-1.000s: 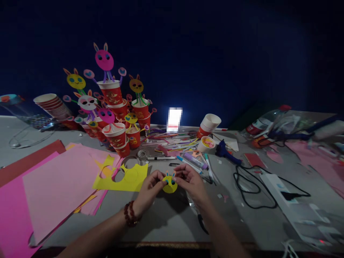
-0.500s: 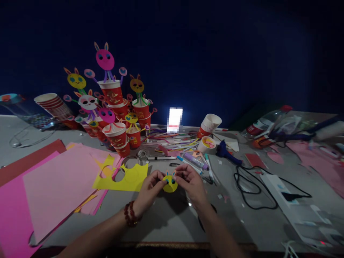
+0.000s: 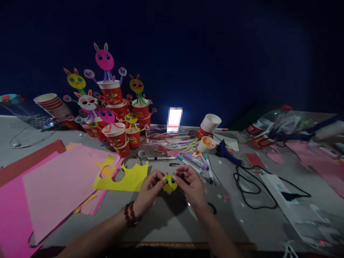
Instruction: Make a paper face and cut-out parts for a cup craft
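Between my two hands, just above the table, is a round yellow paper bunny face [image 3: 170, 185] with upright pink-and-blue ears and dark blue eyes. My left hand [image 3: 152, 185] pinches its left edge between thumb and finger. My right hand [image 3: 190, 182] grips its upper right edge near an ear, the thumb over the paper by the eye. To the left lies a yellow paper sheet [image 3: 134, 184] with round holes cut out. Markers, one of them a thick purple marker [image 3: 192, 161], lie behind my right hand.
Red paper cups [image 3: 110, 94] with paper animal figures stand stacked at the back left. Pink paper sheets [image 3: 61, 179] cover the left side. A blue glue gun [image 3: 227, 153], a black cable [image 3: 243, 199] and a white power strip [image 3: 287, 204] lie on the right. A lit phone [image 3: 174, 120] stands behind.
Both hands keep their hold on the yellow bunny face. It has shifted very slightly; the other things stay in place.
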A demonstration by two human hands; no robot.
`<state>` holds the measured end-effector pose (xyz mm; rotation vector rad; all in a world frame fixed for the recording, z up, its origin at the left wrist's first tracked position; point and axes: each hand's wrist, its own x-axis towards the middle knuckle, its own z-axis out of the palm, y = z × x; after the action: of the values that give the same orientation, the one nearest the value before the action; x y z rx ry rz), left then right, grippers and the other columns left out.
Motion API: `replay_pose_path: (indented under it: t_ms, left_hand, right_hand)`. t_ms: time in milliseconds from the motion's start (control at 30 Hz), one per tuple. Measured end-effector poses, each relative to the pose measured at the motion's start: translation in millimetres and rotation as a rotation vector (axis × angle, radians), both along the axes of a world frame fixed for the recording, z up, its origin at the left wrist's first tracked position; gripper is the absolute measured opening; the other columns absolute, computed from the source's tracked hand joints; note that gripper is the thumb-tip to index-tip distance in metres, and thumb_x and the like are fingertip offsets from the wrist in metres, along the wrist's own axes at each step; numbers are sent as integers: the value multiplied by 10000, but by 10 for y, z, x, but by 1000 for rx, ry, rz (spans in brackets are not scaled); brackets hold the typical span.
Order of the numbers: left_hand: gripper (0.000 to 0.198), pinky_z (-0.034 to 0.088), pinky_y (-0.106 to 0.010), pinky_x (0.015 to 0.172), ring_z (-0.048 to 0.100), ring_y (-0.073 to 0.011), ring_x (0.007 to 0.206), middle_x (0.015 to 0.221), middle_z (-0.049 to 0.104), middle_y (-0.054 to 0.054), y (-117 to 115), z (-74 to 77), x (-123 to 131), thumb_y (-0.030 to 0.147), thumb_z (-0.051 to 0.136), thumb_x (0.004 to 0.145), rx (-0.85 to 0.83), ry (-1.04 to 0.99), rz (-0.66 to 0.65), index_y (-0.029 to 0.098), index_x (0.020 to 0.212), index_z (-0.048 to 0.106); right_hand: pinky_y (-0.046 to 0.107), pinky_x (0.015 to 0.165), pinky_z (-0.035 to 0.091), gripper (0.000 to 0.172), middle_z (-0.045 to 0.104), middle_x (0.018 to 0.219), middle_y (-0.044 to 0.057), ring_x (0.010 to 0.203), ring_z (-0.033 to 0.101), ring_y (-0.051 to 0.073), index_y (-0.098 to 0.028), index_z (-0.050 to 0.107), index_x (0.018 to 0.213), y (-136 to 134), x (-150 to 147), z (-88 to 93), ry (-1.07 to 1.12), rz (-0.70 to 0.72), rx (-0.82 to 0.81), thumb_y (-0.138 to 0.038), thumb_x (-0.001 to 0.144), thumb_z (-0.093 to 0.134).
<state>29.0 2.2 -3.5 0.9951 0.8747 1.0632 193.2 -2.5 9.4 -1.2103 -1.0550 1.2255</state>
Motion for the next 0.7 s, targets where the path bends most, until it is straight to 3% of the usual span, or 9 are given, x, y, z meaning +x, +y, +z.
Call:
replay_pose_path:
  t_ms: [333, 533, 700]
  left_hand:
    - [303, 439, -227, 636, 523, -128, 707, 823, 555, -3, 0, -50, -22, 437, 691, 826, 49, 11, -19, 176, 798, 540]
    - [214, 429, -236, 706, 534, -156, 830, 955, 582, -36, 20, 17, -80, 354, 641, 883, 149, 124, -16, 185, 1004, 590]
    - [183, 417, -240, 709, 524, -157, 809, 898, 582, -29, 51, 62, -112, 341, 627, 886, 185, 161, -17, 178, 964, 601]
  right_hand:
    - [298, 735, 523, 291, 681, 833, 16, 801, 642, 191, -241, 636, 902, -6, -17, -4, 6, 19, -15, -374, 706, 805]
    - [286, 702, 509, 312, 663, 800, 2, 745, 619, 175, -240, 623, 925, -30, -21, -25, -6, 32, -18, -366, 707, 807]
    - [275, 683, 492, 278, 647, 794, -4, 727, 604, 170, -237, 620, 915, -43, -48, -5, -17, 74, -31, -355, 725, 785]
